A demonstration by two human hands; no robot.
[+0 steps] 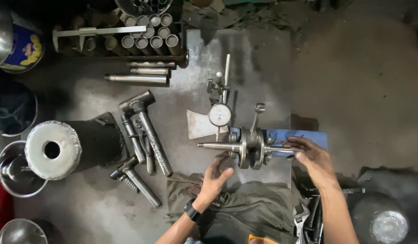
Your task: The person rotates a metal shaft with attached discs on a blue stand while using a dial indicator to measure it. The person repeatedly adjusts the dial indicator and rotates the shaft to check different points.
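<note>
Right hand (311,158) pinching crankshaft (249,147) shaft end; left hand (215,177) fingers spread open beneath; hammers (143,135) well apart

The setting is a mechanical repair workshop. The grey metal desk (105,199) is stained and worn. Hammers (143,131) and steel punches lie near its left side. A rack of steel tubes (148,36) and a vernier caliper (98,32) occupy the far edge. A dial gauge (219,114) on a stand is positioned just behind a crankshaft (249,147). An oily rag (245,210) covers the near edge.
</note>
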